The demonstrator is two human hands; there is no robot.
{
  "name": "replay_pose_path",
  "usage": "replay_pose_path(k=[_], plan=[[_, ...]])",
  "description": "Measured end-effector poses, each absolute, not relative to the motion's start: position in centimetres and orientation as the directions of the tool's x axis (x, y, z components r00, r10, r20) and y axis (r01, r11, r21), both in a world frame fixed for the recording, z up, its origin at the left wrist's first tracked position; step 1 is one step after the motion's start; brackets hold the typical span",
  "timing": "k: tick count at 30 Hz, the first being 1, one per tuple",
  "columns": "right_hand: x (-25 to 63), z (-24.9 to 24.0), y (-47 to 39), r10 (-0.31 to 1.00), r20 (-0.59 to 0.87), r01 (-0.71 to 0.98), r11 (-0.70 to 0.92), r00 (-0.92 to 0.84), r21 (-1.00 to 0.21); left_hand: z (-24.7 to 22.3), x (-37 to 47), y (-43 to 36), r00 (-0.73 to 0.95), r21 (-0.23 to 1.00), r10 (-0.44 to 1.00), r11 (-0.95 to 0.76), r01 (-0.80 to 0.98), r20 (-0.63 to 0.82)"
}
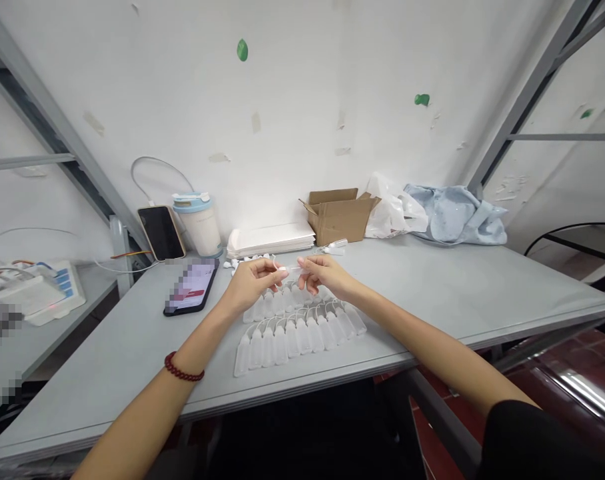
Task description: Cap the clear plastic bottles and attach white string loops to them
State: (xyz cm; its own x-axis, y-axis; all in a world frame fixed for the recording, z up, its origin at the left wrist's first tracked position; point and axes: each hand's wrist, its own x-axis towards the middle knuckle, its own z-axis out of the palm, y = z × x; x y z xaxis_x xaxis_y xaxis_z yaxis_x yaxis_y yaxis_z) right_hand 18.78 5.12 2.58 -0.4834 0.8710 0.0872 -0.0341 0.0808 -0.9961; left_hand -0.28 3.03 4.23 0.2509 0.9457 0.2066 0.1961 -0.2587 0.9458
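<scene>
Above the grey table (447, 280), my left hand (252, 283) and my right hand (327, 273) hold a small translucent plastic bottle (294, 271) sideways between them. The left fingers pinch its white end, where a thin white tube or cord shows. The right fingertips close around the clear body. Below my hands, several similar bottles (302, 337) lie side by side in a front row, thin white curved tubes at their tops. A second row (267, 307) lies behind, partly hidden by my hands. Small white pieces (232, 263) sit beyond my left hand.
Along the wall stand a stack of white trays or envelopes (272, 239), an open cardboard box (340, 217), a white plastic bag (395, 210) and light-blue cloth (455, 213). A phone (192, 287), a propped phone (161, 232) and a lidded cup (198, 223) are at left.
</scene>
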Motion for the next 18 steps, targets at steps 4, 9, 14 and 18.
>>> replay_pose_path(k=[4,9,14,18], plan=[[18.78,2.72,5.12,0.875,0.080,-0.031,0.074,-0.477,-0.997,4.18,-0.15,3.05,0.233,0.952,0.950,-0.252,0.172,0.209],[18.70,2.85,5.14,0.889,0.073,-0.034,0.064,-0.452,-0.997,4.12,-0.05,3.15,0.228,0.973,0.964,-0.172,0.153,0.134],[18.69,2.86,5.21,0.903,0.085,-0.045,0.073,-0.421,-0.996,4.01,-0.02,3.20,0.190,0.991,0.982,-0.019,0.131,-0.007],[18.75,2.81,5.26,0.901,0.098,-0.042,0.088,-0.422,-0.995,3.99,-0.14,3.18,0.237,0.984,0.971,-0.018,0.177,-0.024]])
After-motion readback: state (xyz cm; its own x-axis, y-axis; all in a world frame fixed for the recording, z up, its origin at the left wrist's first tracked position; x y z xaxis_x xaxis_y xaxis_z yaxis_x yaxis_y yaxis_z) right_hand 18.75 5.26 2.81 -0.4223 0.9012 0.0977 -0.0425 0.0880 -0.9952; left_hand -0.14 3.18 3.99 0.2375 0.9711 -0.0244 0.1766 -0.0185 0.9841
